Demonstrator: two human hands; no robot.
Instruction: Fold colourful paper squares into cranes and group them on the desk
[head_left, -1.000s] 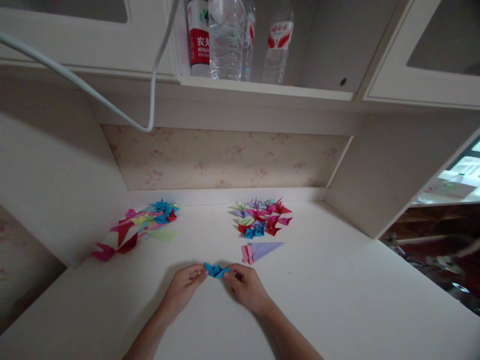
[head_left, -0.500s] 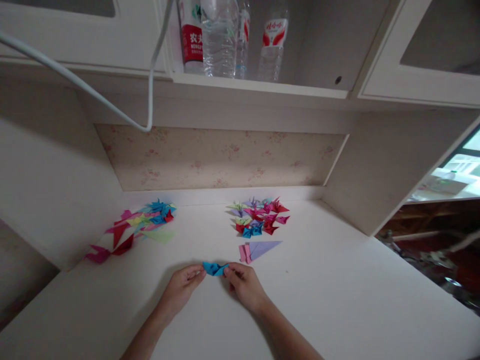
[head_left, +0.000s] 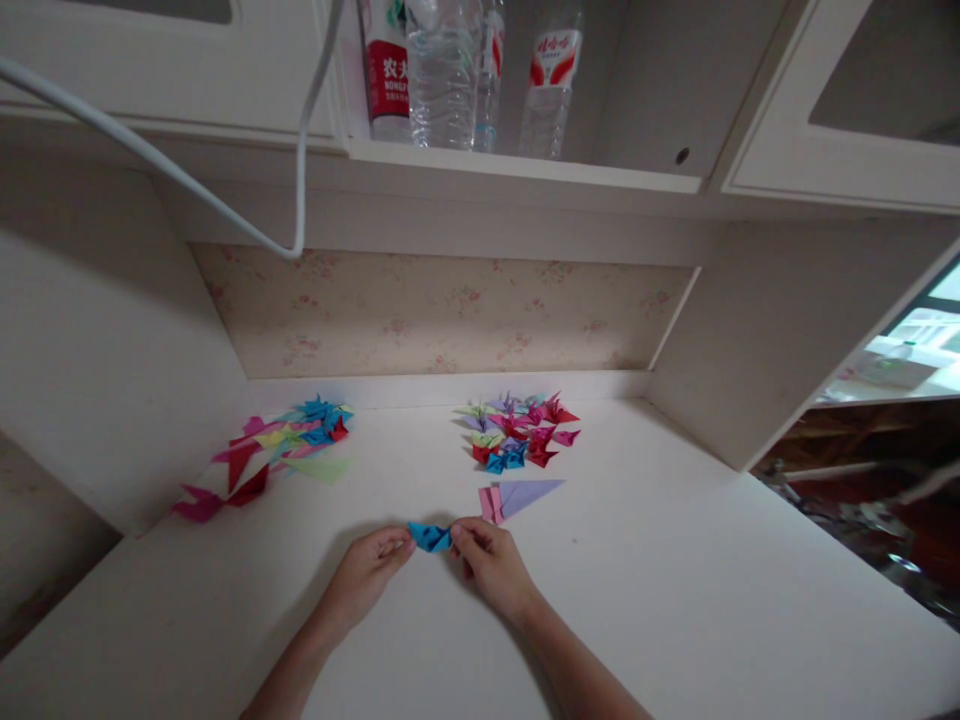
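Pinching with thumb and fingertips of left hand (head_left: 367, 572) on left end of small blue folded paper (head_left: 430, 538). Pinching likewise with right hand (head_left: 493, 568) on right end of same piece. Clamping at both ends, leaving middle uncovered. Holding blue paper between hands, low over near middle part of white desk (head_left: 697, 600). Being unable to tell contact with desk from a slight gap. Making out folds and dark hollows along paper; not resolving finer creases at this size.

Seeing pink folded strips (head_left: 490, 504) lying just beyond right hand. Seeing purple paper (head_left: 532, 495) lying right beside strips, narrowing to a point toward the right. Behind those, seeing cluster of folded paper birds (head_left: 517, 435), in red, magenta, purple, yellow-green and blue, sitting toward back of desk.

Well apart at left, seeing looser pile of folded paper (head_left: 289, 440), mixing blue, yellow, pink and red. Seeing light-green piece (head_left: 321, 468) lying at pile's near right edge, and magenta-and-red folded shapes (head_left: 225, 500) lying at its near left end.

Facing floral panel (head_left: 450, 310) behind desk. Above panel, seeing shelf (head_left: 600, 174) bearing clear bottles (head_left: 442, 90), some showing red labels. Seeing white cable (head_left: 150, 150) hanging in a bend at upper left.
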